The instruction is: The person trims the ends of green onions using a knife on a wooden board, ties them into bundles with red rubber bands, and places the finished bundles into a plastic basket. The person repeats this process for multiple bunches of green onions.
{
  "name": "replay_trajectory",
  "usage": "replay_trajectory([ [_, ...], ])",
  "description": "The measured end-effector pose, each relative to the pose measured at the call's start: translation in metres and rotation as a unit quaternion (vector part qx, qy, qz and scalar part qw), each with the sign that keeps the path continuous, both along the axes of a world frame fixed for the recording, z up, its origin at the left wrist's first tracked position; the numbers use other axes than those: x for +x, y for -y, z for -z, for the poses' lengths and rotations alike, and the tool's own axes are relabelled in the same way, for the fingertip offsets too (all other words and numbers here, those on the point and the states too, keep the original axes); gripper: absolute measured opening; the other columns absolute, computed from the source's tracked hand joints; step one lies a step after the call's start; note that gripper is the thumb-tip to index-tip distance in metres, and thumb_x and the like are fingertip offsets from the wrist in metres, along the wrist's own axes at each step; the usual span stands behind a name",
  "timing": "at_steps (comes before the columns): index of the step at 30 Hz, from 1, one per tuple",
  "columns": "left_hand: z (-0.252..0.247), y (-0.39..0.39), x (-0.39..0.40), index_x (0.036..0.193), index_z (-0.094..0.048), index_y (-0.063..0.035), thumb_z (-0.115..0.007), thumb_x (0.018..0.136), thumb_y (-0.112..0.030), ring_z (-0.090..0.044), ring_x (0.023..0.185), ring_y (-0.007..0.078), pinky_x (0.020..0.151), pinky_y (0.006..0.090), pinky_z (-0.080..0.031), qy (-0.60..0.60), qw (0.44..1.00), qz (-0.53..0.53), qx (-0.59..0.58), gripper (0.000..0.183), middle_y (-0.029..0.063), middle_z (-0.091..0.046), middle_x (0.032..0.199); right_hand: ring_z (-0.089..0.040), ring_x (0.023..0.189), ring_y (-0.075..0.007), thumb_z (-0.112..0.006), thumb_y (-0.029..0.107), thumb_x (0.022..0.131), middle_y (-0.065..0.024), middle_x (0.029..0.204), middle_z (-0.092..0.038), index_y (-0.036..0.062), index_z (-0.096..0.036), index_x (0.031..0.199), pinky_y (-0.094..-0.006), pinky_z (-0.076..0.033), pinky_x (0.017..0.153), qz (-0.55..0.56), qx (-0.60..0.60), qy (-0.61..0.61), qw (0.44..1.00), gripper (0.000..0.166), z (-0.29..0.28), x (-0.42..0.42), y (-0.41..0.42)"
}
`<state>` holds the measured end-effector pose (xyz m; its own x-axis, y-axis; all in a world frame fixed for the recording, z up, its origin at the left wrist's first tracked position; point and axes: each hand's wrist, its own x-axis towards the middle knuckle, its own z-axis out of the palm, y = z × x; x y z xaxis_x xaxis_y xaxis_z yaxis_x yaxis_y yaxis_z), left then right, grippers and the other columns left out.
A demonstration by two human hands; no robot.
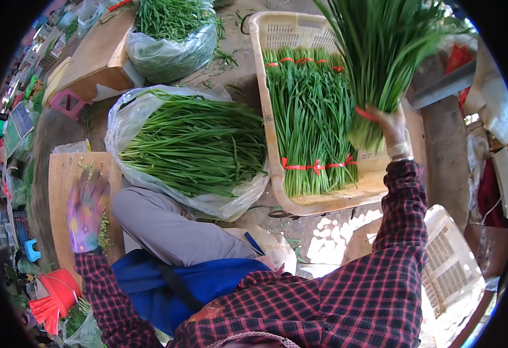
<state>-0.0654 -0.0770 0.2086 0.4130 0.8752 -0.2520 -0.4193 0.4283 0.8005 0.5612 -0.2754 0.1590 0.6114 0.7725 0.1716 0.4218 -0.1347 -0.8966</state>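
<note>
My right hand [394,128] grips a bunch of garlic chives [380,56] near its pale stem ends, beside a red tie. The bunch is raised over the right side of a cream plastic crate [297,209], leaves pointing away from me. Inside the crate, several tied chive bunches [310,113] lie side by side, with red ties showing at both ends. My left hand [84,213], in a flowered glove and blurred, is over a wooden board [62,174] with its fingers extended and nothing visible in it. Green trimmings [104,235] lie on the board.
An opened clear plastic bag of loose chives [193,139] lies between board and crate. Another filled bag [171,48] stands beyond, beside a wooden box [93,56]. A red bucket [62,289] with red strips is at lower left. A second crate [447,256] sits at my right.
</note>
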Motion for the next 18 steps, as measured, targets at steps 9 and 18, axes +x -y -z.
replay_trajectory([
  [9, 0.024, 0.018, -0.074, 0.131, -0.034, -0.0061, -0.04, 0.093, -0.026, -0.035, 0.124, 0.0332, 0.102, 0.0457, -0.029, -0.127, 0.974, -0.164, -0.089, 0.043, 0.0126, -0.034, 0.137, -0.06, 0.09, -0.0243, -0.081, 0.026, 0.056, -0.0141, 0.102, -0.062, -0.0027, -0.057, 0.108, -0.0321, -0.046, 0.083, 0.038, -0.538, -0.033, 0.842, 0.064, 0.196, 0.094, 0.071],
  [18, 0.019, -0.001, -0.061, 0.129, -0.038, -0.0046, -0.041, 0.092, -0.027, -0.035, 0.126, 0.0291, 0.103, 0.0416, -0.028, -0.155, 0.965, -0.177, -0.116, 0.043, 0.012, -0.038, 0.136, -0.061, 0.084, -0.0238, -0.081, 0.032, 0.06, -0.0139, 0.094, -0.065, -0.0008, -0.062, 0.101, -0.0332, -0.048, 0.076, -0.018, -0.615, -0.011, 0.789, 0.056, 0.206, 0.117, 0.066],
])
